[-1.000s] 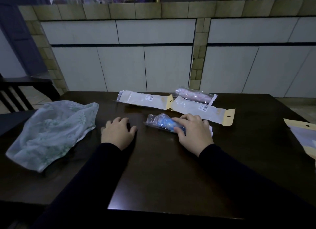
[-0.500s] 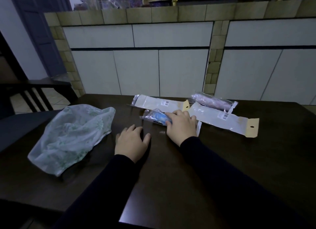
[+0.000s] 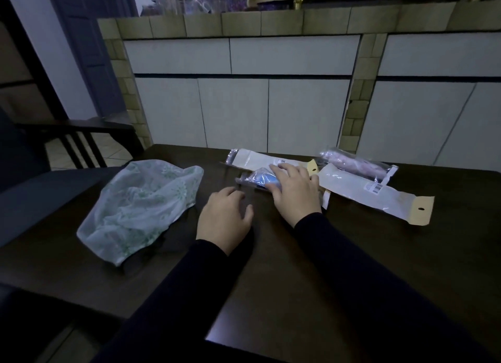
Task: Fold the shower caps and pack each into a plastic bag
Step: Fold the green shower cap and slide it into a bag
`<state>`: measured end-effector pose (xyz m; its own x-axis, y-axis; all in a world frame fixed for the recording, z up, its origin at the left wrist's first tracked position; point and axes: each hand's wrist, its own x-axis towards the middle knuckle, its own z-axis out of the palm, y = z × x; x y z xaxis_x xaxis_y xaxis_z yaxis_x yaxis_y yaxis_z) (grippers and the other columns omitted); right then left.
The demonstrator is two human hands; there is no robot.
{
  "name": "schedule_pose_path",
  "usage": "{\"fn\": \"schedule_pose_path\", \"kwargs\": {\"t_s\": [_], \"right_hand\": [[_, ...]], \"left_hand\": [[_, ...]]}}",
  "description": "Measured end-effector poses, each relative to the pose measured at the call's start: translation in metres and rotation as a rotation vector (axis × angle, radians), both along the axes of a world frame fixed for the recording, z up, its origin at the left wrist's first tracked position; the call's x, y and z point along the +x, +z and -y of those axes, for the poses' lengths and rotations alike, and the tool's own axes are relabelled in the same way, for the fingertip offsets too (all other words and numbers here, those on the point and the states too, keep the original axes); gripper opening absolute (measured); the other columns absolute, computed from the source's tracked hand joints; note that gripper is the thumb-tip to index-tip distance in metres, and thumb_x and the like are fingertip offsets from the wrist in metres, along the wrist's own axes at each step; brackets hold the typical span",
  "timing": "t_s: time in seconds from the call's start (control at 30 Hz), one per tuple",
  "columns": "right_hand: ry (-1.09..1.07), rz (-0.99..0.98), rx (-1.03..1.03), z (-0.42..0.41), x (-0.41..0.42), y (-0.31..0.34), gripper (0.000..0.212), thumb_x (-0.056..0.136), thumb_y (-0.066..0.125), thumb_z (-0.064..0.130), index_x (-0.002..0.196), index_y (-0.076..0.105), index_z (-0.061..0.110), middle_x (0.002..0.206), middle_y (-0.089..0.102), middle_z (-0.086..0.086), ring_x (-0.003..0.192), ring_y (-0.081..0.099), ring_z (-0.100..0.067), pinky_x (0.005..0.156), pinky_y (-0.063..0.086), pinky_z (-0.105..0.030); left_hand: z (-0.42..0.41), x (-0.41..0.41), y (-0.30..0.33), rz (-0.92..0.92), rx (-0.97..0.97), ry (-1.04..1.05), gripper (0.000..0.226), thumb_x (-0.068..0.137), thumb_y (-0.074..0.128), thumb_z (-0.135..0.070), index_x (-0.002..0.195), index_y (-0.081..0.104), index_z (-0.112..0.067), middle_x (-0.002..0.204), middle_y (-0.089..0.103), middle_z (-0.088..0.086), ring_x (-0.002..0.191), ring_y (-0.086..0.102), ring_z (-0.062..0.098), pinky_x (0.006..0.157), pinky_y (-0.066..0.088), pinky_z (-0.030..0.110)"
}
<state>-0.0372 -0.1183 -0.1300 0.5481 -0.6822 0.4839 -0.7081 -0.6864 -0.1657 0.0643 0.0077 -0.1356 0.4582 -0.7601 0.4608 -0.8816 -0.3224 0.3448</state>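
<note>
A pale green-patterned shower cap (image 3: 141, 208) lies spread out and unfolded on the left of the dark table (image 3: 325, 281). My right hand (image 3: 294, 193) rests on a clear plastic bag holding a rolled blue cap (image 3: 261, 179), fingers curved over it. My left hand (image 3: 225, 219) lies relaxed on the table, holding nothing. Two empty flat bags lie behind: one (image 3: 260, 160) beyond the blue pack, another (image 3: 374, 193) with a tan hang tab to the right. A bagged pink cap (image 3: 355, 165) lies at the back right.
A dark wooden chair (image 3: 78, 140) stands past the table's left corner. A tiled counter with white cabinet doors (image 3: 244, 105) runs close behind the table's far edge.
My right hand has slid the bagged blue cap away from me, up against the empty bags. The view has turned left. My left hand has stayed in place on the table.
</note>
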Motion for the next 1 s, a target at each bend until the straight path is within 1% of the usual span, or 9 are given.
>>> {"fn": "schedule_pose_path", "kwargs": {"t_s": [0.1,0.17,0.27,0.37,0.5,0.6,0.73,0.87,1.0], "right_hand": [[0.141,0.086,-0.022,-0.017,0.007,0.004,0.04,0.096,0.048,0.034,0.136,0.05,0.029,0.132,0.052,0.004,0.122,0.042,-0.02,0.097,0.027,-0.038],[0.221,0.128,0.005,-0.027,0.018,0.004,0.041,0.093,0.053,0.031,0.134,0.051,0.029,0.129,0.053,0.003,0.12,0.043,-0.021,0.095,0.026,-0.037],[0.375,0.164,0.043,-0.044,0.041,0.008,0.056,0.088,0.059,0.028,0.142,0.042,0.029,0.131,0.049,-0.001,0.12,0.043,-0.023,0.1,0.029,-0.04],[0.525,0.176,0.117,-0.058,0.064,0.016,0.072,0.084,0.065,0.022,0.147,0.032,0.033,0.141,0.039,-0.002,0.127,0.04,-0.022,0.103,0.031,-0.043],[0.533,0.172,0.054,-0.059,0.08,0.017,0.031,0.085,0.067,0.02,0.116,0.066,0.021,0.133,0.052,-0.002,0.121,0.046,-0.025,0.097,0.039,-0.046],[0.512,0.231,0.095,-0.054,0.071,0.015,0.014,0.09,0.059,0.028,0.095,0.068,0.019,0.108,0.065,0.003,0.104,0.055,-0.023,0.091,0.042,-0.046],[0.561,0.61,0.411,-0.061,0.043,0.025,0.022,0.099,0.047,0.029,0.078,0.05,0.031,0.068,0.051,0.01,0.066,0.048,-0.007,0.068,0.042,-0.027],[0.515,0.99,0.76,-0.058,0.015,0.053,0.019,0.098,0.05,0.03,0.087,0.062,0.02,0.081,0.064,0.0,0.083,0.06,-0.017,0.077,0.048,-0.029],[0.372,0.739,1.094,-0.023,-0.028,0.057,0.026,0.094,0.056,0.041,0.102,0.069,0.02,0.091,0.069,0.002,0.096,0.063,-0.015,0.082,0.05,-0.014]], "left_hand": [[-0.014,0.001,0.019,0.129,-0.263,-0.057,0.022,0.08,0.057,-0.026,0.085,0.072,-0.01,0.093,0.068,0.007,0.08,0.061,0.03,0.073,0.052,0.036],[-0.027,0.003,0.037,0.227,-0.34,-0.037,0.017,0.077,0.059,-0.023,0.083,0.069,-0.011,0.088,0.065,0.007,0.078,0.056,0.029,0.066,0.049,0.037],[-0.046,0.011,0.051,0.341,-0.302,0.183,0.025,0.068,0.069,-0.019,0.093,0.067,-0.015,0.098,0.061,0.008,0.087,0.052,0.03,0.068,0.039,0.037],[-0.061,0.011,0.05,0.25,-0.107,0.364,0.05,0.065,0.069,-0.029,0.114,0.059,-0.019,0.118,0.053,0.011,0.109,0.047,0.033,0.082,0.039,0.044],[-0.079,0.02,0.041,0.135,0.106,0.431,0.052,0.081,0.06,-0.032,0.129,0.043,-0.024,0.13,0.046,0.007,0.119,0.043,0.028,0.096,0.035,0.049],[-0.09,0.027,0.047,0.12,0.063,0.367,0.035,0.089,0.052,-0.029,0.124,0.049,-0.027,0.121,0.056,-0.001,0.114,0.051,0.022,0.101,0.031,0.049],[-0.08,0.019,0.084,0.259,-0.212,0.356,0.019,0.092,0.052,-0.024,0.109,0.059,-0.025,0.101,0.064,-0.001,0.098,0.055,0.025,0.09,0.031,0.045],[-0.064,0.004,0.126,0.254,-0.369,0.244,0.026,0.094,0.051,-0.046,0.099,0.064,-0.024,0.091,0.065,-0.005,0.083,0.054,0.018,0.075,0.033,0.034],[-0.035,-0.004,0.124,-0.011,-0.198,0.119,0.025,0.091,0.055,-0.048,0.08,0.058,-0.025,0.076,0.06,-0.009,0.07,0.053,0.012,0.052,0.031,0.024]]}}
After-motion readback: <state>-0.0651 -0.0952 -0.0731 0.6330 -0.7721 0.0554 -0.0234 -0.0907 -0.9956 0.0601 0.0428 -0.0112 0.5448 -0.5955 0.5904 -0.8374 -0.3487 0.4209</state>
